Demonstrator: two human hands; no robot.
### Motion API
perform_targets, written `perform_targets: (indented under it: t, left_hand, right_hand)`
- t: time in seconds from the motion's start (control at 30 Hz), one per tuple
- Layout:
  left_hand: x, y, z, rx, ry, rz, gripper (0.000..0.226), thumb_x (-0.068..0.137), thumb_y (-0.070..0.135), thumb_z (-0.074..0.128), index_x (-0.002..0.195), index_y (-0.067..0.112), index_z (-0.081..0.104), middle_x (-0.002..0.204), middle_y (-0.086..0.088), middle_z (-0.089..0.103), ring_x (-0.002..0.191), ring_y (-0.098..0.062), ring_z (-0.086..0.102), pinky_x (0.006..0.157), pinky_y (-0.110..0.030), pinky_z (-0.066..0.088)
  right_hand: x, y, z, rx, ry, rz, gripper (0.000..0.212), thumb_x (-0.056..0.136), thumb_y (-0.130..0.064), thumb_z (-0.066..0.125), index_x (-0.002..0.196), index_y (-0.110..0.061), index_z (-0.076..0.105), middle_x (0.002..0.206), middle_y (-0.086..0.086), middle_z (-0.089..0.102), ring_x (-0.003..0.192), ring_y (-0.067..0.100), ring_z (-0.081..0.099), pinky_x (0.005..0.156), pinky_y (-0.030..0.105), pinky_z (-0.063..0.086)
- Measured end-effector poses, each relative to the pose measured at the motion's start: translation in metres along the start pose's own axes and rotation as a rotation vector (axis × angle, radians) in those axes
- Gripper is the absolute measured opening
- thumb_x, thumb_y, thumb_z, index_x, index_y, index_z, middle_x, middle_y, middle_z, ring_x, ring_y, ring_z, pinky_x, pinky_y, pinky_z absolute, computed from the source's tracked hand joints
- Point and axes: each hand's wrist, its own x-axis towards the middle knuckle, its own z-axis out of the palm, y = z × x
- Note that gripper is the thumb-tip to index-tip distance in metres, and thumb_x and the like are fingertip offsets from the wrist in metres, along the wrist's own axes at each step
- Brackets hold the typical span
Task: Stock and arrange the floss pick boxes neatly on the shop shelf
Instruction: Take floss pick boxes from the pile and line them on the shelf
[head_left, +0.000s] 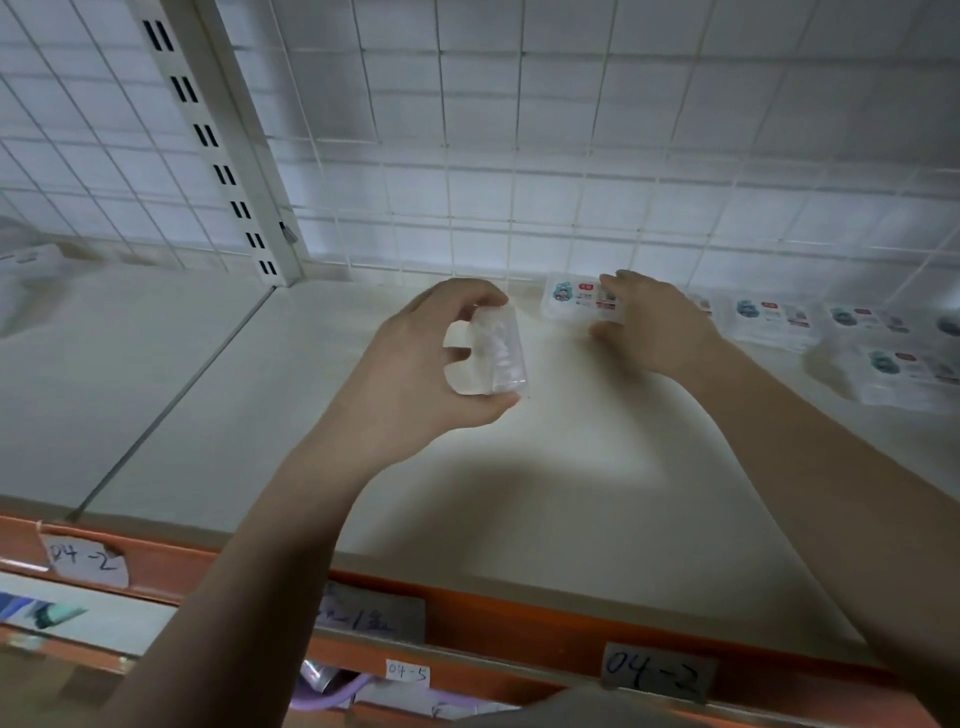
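Note:
My left hand (431, 358) holds a clear plastic floss pick box (500, 349) edge-on above the middle of the white shelf (519, 493), thumb below and fingers on top. My right hand (654, 322) rests on a flat floss pick box (571, 299) with a blue and red label, lying near the back of the shelf. Its fingers grip the box's right end. To its right, more labelled floss pick boxes (774, 317) lie in a row along the back, with another box (904, 371) in front of them at the far right.
A white wire grid (571, 156) backs the shelf. A slotted upright post (223, 156) stands at the back left, beside a seam between shelf boards. The orange front rail (493, 608) carries handwritten tags. Packaged goods show on the lower shelf (47, 613).

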Motion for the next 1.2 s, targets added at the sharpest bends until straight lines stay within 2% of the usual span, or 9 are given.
perform_targets:
  t: [0.1, 0.2, 0.33, 0.43, 0.63, 0.8, 0.9, 1.0, 1.2]
  left_hand:
    - [-0.004, 0.004, 0.000, -0.212, 0.017, 0.031, 0.062, 0.058, 0.015, 0.080, 0.109, 0.034, 0.052, 0.115, 0.007, 0.049, 0.114, -0.014, 0.052, 0.080, -0.023, 0.053]
    - [-0.007, 0.008, 0.000, -0.388, 0.027, 0.021, 0.058, 0.057, 0.012, 0.075, 0.107, 0.024, 0.048, 0.118, -0.011, 0.054, 0.109, -0.025, 0.059, 0.073, -0.025, 0.052]
    - [-0.009, 0.013, 0.002, -0.443, 0.002, 0.070, 0.058, 0.058, 0.008, 0.072, 0.106, 0.019, 0.040, 0.107, 0.011, 0.063, 0.102, -0.020, 0.064, 0.075, -0.029, 0.054]
    - [-0.010, 0.012, 0.002, -0.369, -0.010, 0.105, 0.055, 0.063, 0.011, 0.068, 0.110, 0.018, 0.040, 0.112, 0.011, 0.060, 0.110, -0.017, 0.059, 0.087, -0.029, 0.050]
    - [-0.005, 0.018, -0.019, -0.066, -0.006, -0.069, 0.032, 0.071, 0.047, 0.062, 0.103, 0.041, 0.059, 0.101, 0.021, 0.066, 0.097, 0.001, 0.061, 0.080, -0.020, 0.048]
    - [0.004, 0.029, -0.017, -0.085, -0.220, -0.155, 0.032, 0.073, 0.042, 0.070, 0.104, 0.036, 0.065, 0.087, 0.012, 0.071, 0.087, -0.007, 0.066, 0.076, -0.024, 0.053]
    - [0.005, 0.024, -0.014, -0.137, -0.079, -0.226, 0.026, 0.079, 0.034, 0.067, 0.105, 0.030, 0.065, 0.085, 0.009, 0.072, 0.078, -0.006, 0.068, 0.070, -0.018, 0.053]
    - [0.000, 0.017, -0.010, -0.245, 0.066, -0.330, 0.033, 0.086, 0.023, 0.062, 0.119, 0.021, 0.059, 0.091, 0.000, 0.072, 0.076, -0.011, 0.069, 0.075, -0.024, 0.056]
    - [-0.017, 0.007, -0.010, -0.010, -0.052, -0.197, 0.056, 0.077, 0.030, 0.070, 0.125, 0.040, 0.043, 0.112, 0.019, 0.053, 0.091, 0.002, 0.058, 0.076, -0.010, 0.048]
  right_hand:
    - [-0.015, -0.014, -0.018, 0.122, 0.008, -0.064, 0.051, 0.094, -0.028, 0.051, 0.141, -0.017, 0.036, 0.151, 0.004, 0.029, 0.135, 0.021, 0.031, 0.107, 0.026, 0.021]
    - [-0.047, -0.039, -0.048, 0.642, -0.011, -0.086, 0.037, 0.095, -0.031, 0.048, 0.132, -0.028, 0.049, 0.130, -0.013, 0.053, 0.116, -0.001, 0.049, 0.098, 0.011, 0.033]
    - [-0.083, -0.057, -0.062, 1.215, -0.265, -0.064, 0.019, 0.093, -0.027, 0.049, 0.106, -0.028, 0.063, 0.102, -0.003, 0.071, 0.094, 0.011, 0.066, 0.082, 0.028, 0.054]
    - [-0.090, -0.058, -0.060, 1.331, -0.204, -0.026, 0.022, 0.090, -0.015, 0.055, 0.109, -0.022, 0.063, 0.098, 0.007, 0.071, 0.087, 0.016, 0.066, 0.074, 0.026, 0.054]
    - [-0.093, -0.060, -0.062, 1.016, -0.073, -0.158, 0.031, 0.069, -0.034, 0.068, 0.098, -0.026, 0.067, 0.098, 0.001, 0.070, 0.092, 0.028, 0.064, 0.085, 0.032, 0.052]
    - [-0.092, -0.072, -0.061, 1.007, -0.009, -0.174, 0.024, 0.068, -0.037, 0.068, 0.087, -0.023, 0.064, 0.092, 0.002, 0.066, 0.082, 0.022, 0.066, 0.074, 0.029, 0.051]
    - [-0.098, -0.071, -0.052, 0.830, 0.121, -0.161, 0.028, 0.073, -0.043, 0.069, 0.098, -0.034, 0.058, 0.101, -0.010, 0.061, 0.091, 0.005, 0.060, 0.079, 0.021, 0.048]
    - [-0.112, -0.070, -0.044, 0.617, 0.150, -0.208, 0.065, 0.061, -0.053, 0.073, 0.120, -0.036, 0.050, 0.117, -0.015, 0.052, 0.106, -0.004, 0.047, 0.088, 0.010, 0.038]
    - [-0.115, -0.070, -0.025, 0.465, 0.166, -0.231, 0.066, 0.072, -0.026, 0.077, 0.131, -0.020, 0.050, 0.124, -0.005, 0.053, 0.104, 0.001, 0.048, 0.095, 0.015, 0.037]
